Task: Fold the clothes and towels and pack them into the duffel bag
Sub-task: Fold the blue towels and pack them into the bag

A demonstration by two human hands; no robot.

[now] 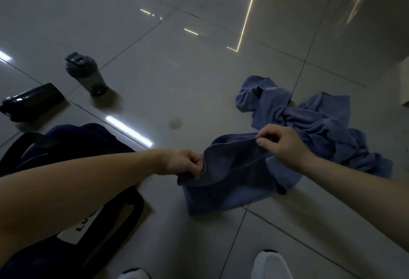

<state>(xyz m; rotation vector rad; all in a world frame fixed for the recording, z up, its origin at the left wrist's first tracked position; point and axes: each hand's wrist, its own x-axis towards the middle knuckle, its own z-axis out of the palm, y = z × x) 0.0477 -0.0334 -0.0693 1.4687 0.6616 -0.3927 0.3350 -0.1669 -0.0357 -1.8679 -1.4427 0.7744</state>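
Two white shoes (271,264) show at the very bottom, standing on the shiny tiled floor (177,68). There is bare floor between the shoes and the cloth.

The dark duffel bag (115,210) lies on the floor at the left, under the left arm. It is just beside the cloth but does not touch it.

In the middle, both hands hold up a dark blue towel (232,177) by its top edge. The left hand (181,163) pinches the left corner. The right hand (281,143) pinches the right end with thumb and fingers. The top edge sags a little between them. The bottom of the towel rests on the floor.

Behind it and to the right lies a lighter blue cloth (309,119), all crumpled and twisted. The two cloths touch.

Farther off on the left, a grey shaker bottle (85,74) stands up, and a black bottle (31,101) lies on its side. Beyond them there is wide bare floor.
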